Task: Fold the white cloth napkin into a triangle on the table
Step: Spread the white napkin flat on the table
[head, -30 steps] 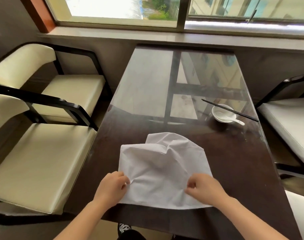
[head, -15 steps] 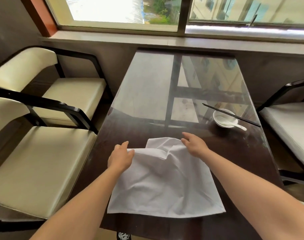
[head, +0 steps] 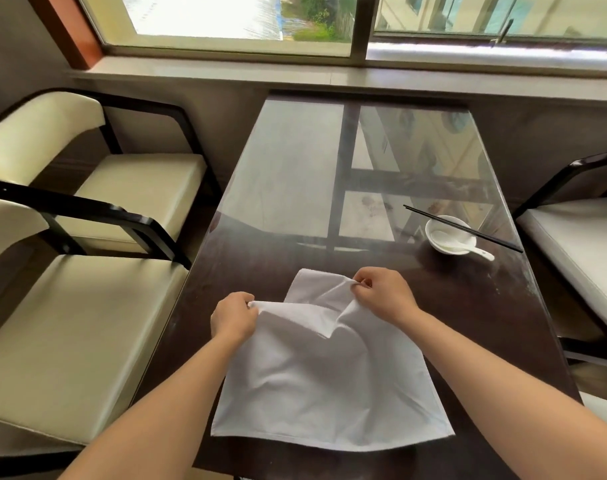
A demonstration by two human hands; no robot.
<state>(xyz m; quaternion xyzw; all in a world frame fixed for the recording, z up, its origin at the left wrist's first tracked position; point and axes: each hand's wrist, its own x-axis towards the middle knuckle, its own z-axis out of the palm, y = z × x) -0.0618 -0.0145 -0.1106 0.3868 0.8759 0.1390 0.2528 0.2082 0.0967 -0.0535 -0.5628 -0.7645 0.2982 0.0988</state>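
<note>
I log one wide sliding window (head: 225, 19) over a pale sill (head: 225, 72), its daylight mirrored in the dark glass-topped table (head: 295, 161). At left, two black-framed cream-cushioned chairs, the near chair (head: 80, 327) and the far chair (head: 135, 181); at right, a third chair (head: 579, 244), against grey-brown walls (head: 11, 64).

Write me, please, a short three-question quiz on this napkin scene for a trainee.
1. True or false: the left hand and the right hand both pinch the napkin.
2. What lies across the bowl? A. chopsticks B. a fork C. a knife
3. Short answer: is the napkin a triangle yet?

Key: 1. True. 2. A. 3. No; it lies roughly square, rumpled at its far end.
</note>
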